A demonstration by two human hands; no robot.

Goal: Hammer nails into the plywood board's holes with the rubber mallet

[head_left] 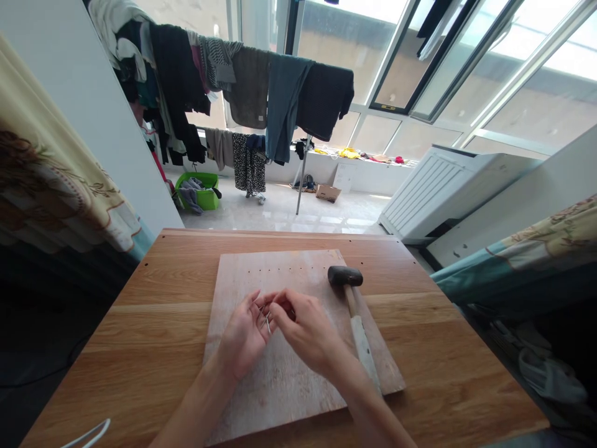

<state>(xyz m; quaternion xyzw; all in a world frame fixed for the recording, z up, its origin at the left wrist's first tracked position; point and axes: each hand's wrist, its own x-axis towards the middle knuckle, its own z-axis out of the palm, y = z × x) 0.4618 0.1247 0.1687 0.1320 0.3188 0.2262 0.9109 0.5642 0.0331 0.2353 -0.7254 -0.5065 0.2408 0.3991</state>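
Note:
My left hand [247, 333] is cupped palm up over the board, with a few thin metal nails [268, 323] lying in its palm and fingers. My right hand [303, 326] reaches over from the right, thumb and fingers pinched together at the left fingertips; what they grip, if anything, is hidden. Beneath both hands lies a pale wooden board [275, 392] with a row of small dark dots across its far part. To the right of my right hand a black-headed mallet [345, 275] rests on the board, its pale-wrapped handle pointing toward me.
The board lies on a wooden table [153, 336]. A white curved object [88, 434] is at the near left. Beyond the table hang clothes on a drying rack [302, 174], above a green basket [208, 198]. Curtains [69, 168] flank the left side.

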